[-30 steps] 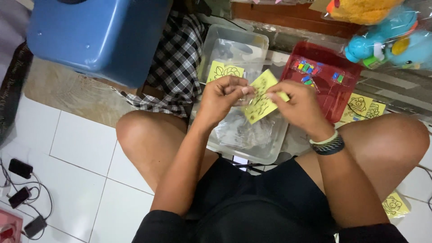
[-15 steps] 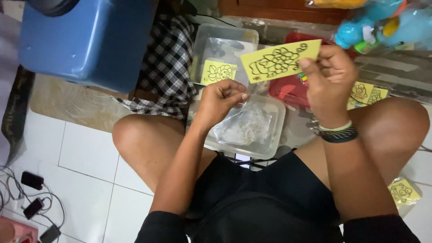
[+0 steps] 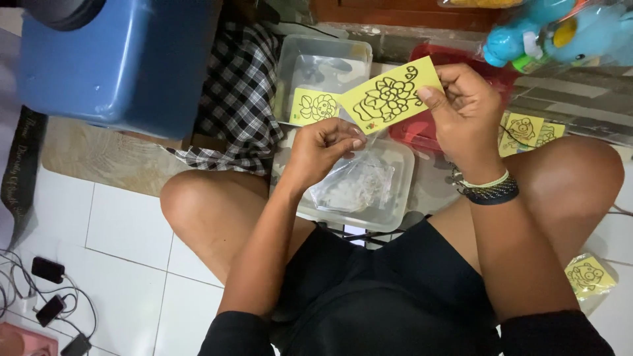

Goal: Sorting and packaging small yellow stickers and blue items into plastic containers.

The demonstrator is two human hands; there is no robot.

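My right hand pinches a yellow card with a black flower drawing by its right end and holds it up over the containers. My left hand is curled just below the card's lower left corner, its fingertips pinched on a clear plastic sleeve that hangs down over a clear plastic tray between my knees. A second yellow card with a drawing lies in a clear tub beyond the tray.
A red tray sits behind my right hand. More yellow cards lie at the right, one in a sleeve by my right knee. A blue bin, checkered cloth, blue toy and chargers surround me.
My right hand has lifted the yellow card up and to the right, away from the left hand, which stays low with the clear sleeve. The card is out of the sleeve.
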